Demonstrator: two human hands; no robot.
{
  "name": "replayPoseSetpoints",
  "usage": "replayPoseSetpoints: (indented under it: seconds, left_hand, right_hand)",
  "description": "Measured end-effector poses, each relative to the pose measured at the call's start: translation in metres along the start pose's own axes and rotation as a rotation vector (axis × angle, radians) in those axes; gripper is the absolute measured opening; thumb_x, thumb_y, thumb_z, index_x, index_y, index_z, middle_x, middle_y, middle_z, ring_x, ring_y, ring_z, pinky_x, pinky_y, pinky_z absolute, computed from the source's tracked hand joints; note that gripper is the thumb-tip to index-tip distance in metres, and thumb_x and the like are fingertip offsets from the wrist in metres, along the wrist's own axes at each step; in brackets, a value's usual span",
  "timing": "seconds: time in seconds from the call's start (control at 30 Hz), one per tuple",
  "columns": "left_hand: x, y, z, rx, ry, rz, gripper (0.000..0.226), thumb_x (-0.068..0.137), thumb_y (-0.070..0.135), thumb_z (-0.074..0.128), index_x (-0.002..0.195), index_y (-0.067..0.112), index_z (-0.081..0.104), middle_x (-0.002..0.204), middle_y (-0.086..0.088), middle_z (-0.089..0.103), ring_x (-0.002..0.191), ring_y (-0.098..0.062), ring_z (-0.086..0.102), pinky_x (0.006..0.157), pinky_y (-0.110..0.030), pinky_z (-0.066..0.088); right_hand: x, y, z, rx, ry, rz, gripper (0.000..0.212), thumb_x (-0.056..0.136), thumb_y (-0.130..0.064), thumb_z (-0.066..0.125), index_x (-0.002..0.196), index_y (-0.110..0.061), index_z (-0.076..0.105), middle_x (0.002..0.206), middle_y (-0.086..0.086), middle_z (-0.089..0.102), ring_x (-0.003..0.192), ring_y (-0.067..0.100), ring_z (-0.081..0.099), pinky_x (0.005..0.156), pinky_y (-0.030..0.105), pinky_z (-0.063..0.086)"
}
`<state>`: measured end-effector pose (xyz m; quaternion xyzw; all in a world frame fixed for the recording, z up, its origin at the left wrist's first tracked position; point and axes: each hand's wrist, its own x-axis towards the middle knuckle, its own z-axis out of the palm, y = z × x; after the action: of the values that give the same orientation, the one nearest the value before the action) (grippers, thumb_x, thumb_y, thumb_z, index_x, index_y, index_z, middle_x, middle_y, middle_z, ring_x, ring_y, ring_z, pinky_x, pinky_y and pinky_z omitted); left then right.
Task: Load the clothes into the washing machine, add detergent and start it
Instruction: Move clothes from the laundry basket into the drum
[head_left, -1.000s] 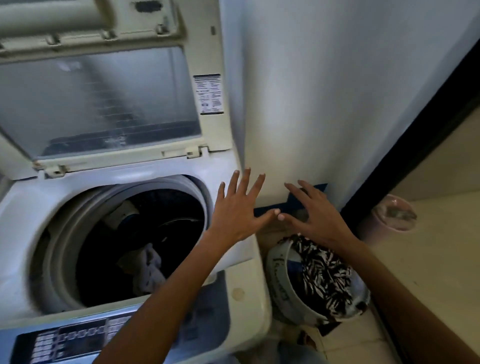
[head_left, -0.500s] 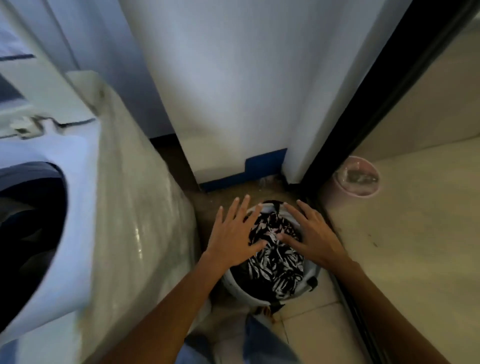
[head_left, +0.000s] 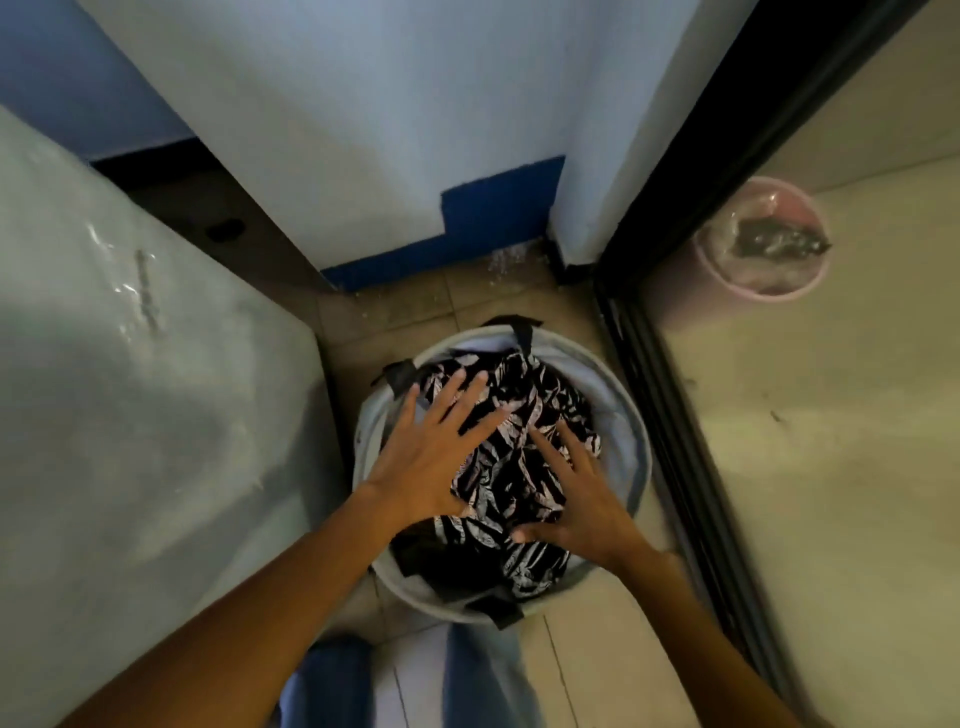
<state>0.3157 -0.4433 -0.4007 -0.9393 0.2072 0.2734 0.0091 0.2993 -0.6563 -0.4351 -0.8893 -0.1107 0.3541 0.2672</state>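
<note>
the round grey laundry basket (head_left: 623, 415) stands on the tiled floor (head_left: 415, 312), just beside the pale side panel of the washing machine (head_left: 130, 415) and close to a white and blue wall corner. inside it lie the black-and-white patterned clothes (head_left: 524, 467), heaped up near the rim. the left hand (head_left: 431, 457) is released, fingers straight and fanned out over the left part of the heap. the right hand (head_left: 576, 499) is released too, fingers spread flat over the right part, thumb pointing inward. neither hand grasps any cloth; whether the palms press on it i cannot tell. a dark door frame (head_left: 675, 171) runs along the basket's right, and beyond it a pink tub (head_left: 769, 295) holds something dark. blue-trousered legs (head_left: 332, 686) show below.
</note>
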Motion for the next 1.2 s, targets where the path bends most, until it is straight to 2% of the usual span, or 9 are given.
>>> replayPoseSetpoints:
  seconds: [0.07,0.2,0.4,0.47,0.63,0.77,0.93,1.1,1.2]
  left_hand:
    - [0.018,0.002,0.007,0.032,-0.001,0.011,0.128,0.067,0.056,0.074,0.135,0.035,-0.033,0.140,-0.005,-0.043,0.131,-0.025,-0.035,0.107,-0.056,-0.012]
    - [0.054,0.005,0.017,0.116,-0.030,0.063,0.129,0.065,0.054,0.076,0.142,0.031,-0.025,0.147,-0.008,-0.037,0.139,-0.031,-0.026,0.107,-0.056,-0.011]
    - [0.096,0.017,0.034,0.132,-0.189,0.122,0.115,0.068,0.044,0.077,0.146,0.038,-0.007,0.152,-0.008,-0.029,0.141,-0.039,-0.015,0.108,-0.068,0.010]
    - [0.098,0.016,0.041,0.047,-0.230,0.112,0.099,0.072,0.038,0.076,0.147,0.038,0.011,0.157,-0.008,-0.007,0.142,-0.039,0.000,0.108,-0.065,0.017]
    - [0.088,0.008,0.050,-0.221,-0.083,0.103,0.059,0.079,0.019,0.071,0.133,0.026,0.050,0.138,-0.006,0.042,0.132,-0.028,0.034,0.105,-0.047,0.039]
    - [0.077,0.002,0.047,-0.445,0.022,0.037,0.051,0.074,0.005,0.074,0.121,0.019,0.061,0.110,-0.004,0.056,0.093,-0.022,0.058,0.084,-0.043,0.051]
    - [0.052,-0.006,0.027,-0.576,0.181,-0.001,0.049,0.070,0.002,0.077,0.115,0.018,0.066,0.102,-0.005,0.061,0.065,-0.009,0.045,0.077,-0.039,0.052]
    - [0.019,0.000,0.009,-0.706,0.326,-0.043,0.046,0.062,0.001,0.082,0.105,0.015,0.071,0.102,-0.004,0.067,0.076,-0.014,0.063,0.075,-0.037,0.056]
    - [0.000,0.002,0.000,-0.728,0.424,-0.105,0.049,0.056,0.002,0.085,0.102,0.017,0.073,0.099,-0.001,0.069,0.083,-0.006,0.060,0.083,-0.026,0.049]
  right_hand:
    - [0.010,0.018,0.013,-0.047,-0.028,0.033,0.127,0.056,-0.053,0.080,0.133,-0.054,-0.020,0.152,-0.007,-0.025,0.142,0.032,-0.008,0.111,0.055,0.005]
    - [0.025,0.051,0.032,-0.057,-0.024,0.074,0.136,0.053,-0.046,0.085,0.134,-0.050,-0.025,0.145,-0.005,-0.036,0.141,0.034,-0.017,0.109,0.058,-0.002]
    - [0.048,0.068,0.045,0.099,-0.061,0.203,0.132,0.055,-0.030,0.088,0.143,-0.037,-0.011,0.153,0.010,-0.024,0.142,0.032,-0.012,0.112,0.053,0.003]
    - [0.054,0.071,0.047,0.120,-0.060,0.225,0.121,0.060,-0.024,0.085,0.147,-0.027,0.000,0.155,0.013,-0.012,0.143,0.031,-0.002,0.114,0.046,0.007]
    - [0.064,0.069,0.047,0.087,0.053,0.198,0.067,0.076,-0.012,0.072,0.136,-0.014,0.041,0.146,0.016,0.026,0.131,0.032,0.033,0.110,0.034,0.025]
    - [0.060,0.056,0.046,0.146,0.146,0.156,0.042,0.078,-0.001,0.066,0.119,-0.009,0.059,0.130,0.014,0.046,0.119,0.029,0.047,0.100,0.027,0.034]
    - [0.041,0.046,0.032,0.350,0.289,0.149,0.046,0.072,0.013,0.064,0.111,-0.010,0.065,0.121,0.005,0.055,0.110,0.012,0.047,0.093,0.001,0.029]
    - [0.021,0.014,0.008,0.425,0.339,0.069,0.044,0.069,0.018,0.063,0.103,-0.009,0.067,0.113,-0.005,0.052,0.111,0.008,0.046,0.090,0.002,0.031]
    - [0.013,-0.008,-0.002,0.440,0.343,0.005,0.043,0.069,0.019,0.063,0.102,-0.008,0.068,0.112,-0.008,0.052,0.111,0.007,0.047,0.095,0.008,0.033]
